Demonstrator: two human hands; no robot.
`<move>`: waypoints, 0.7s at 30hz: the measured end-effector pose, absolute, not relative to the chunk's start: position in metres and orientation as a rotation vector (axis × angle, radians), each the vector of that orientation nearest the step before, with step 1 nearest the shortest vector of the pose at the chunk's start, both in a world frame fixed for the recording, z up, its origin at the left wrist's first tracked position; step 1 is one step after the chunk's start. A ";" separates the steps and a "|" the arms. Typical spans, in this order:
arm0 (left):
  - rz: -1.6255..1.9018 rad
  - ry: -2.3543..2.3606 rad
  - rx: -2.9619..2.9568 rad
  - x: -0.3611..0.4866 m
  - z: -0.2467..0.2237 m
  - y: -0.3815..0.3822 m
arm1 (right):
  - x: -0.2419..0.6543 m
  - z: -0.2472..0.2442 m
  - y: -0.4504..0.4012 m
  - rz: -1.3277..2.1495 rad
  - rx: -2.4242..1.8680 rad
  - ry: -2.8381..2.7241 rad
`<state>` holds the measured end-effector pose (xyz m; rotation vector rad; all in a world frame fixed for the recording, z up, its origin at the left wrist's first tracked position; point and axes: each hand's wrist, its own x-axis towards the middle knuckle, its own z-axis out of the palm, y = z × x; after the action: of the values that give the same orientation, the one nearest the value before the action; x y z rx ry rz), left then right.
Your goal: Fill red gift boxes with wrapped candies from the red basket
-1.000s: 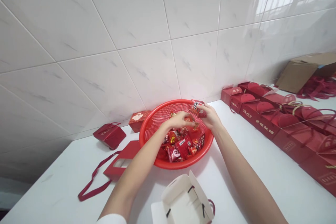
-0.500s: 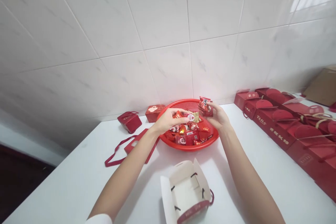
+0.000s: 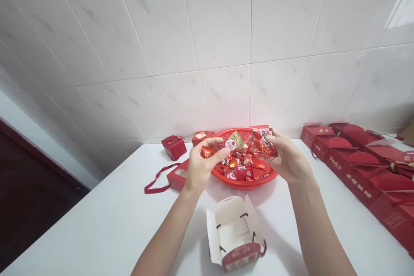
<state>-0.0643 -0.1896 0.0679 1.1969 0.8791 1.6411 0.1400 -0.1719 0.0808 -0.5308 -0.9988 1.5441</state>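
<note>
Several wrapped candies, one with a gold end (image 3: 238,140) and an orange-red one, are pinched in my left hand (image 3: 204,161). My right hand (image 3: 289,157) holds red candy packets (image 3: 263,141) with white lettering. Both hands are raised over the near part of a red plastic basket (image 3: 244,184), which holds many red-wrapped candies (image 3: 244,173). Nearer to me, between my forearms, an open box (image 3: 233,226) with a white inside and red outer face stands on the white table; its flaps are up and no candy shows inside.
Closed red boxes (image 3: 351,177) stand in rows along the right side of the table (image 3: 113,220). Behind my left hand are a small dark red box (image 3: 174,147), a patterned red box (image 3: 202,136) and a red box with a ribbon handle (image 3: 177,180). A tiled wall rises behind.
Both hands have drawn back a little from the basket with the candies still held. The view has shifted, so the table and boxes sit differently in the picture.
</note>
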 end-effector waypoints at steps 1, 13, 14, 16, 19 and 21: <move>1.670 0.873 1.216 -0.064 0.067 -0.191 | 0.140 0.082 -0.175 1.538 -0.535 -1.037; 1.635 0.964 1.343 -0.062 0.059 -0.198 | 0.140 0.082 -0.186 1.521 -0.550 -1.319; 1.620 0.947 1.329 -0.062 0.059 -0.199 | 0.140 0.081 -0.185 1.521 -0.551 -1.310; 1.603 0.920 1.295 -0.062 0.059 -0.198 | 0.141 0.080 -0.184 1.518 -0.562 -1.304; 1.592 0.927 1.284 -0.061 0.059 -0.196 | 0.141 0.080 -0.183 1.511 -0.580 -1.293; 1.591 0.945 1.309 -0.061 0.057 -0.195 | 0.141 0.080 -0.183 1.512 -0.583 -1.279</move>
<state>-0.0611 -0.1952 0.0570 1.3092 0.9445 1.5907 0.1409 -0.1833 0.0798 -0.5829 -1.2787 1.5125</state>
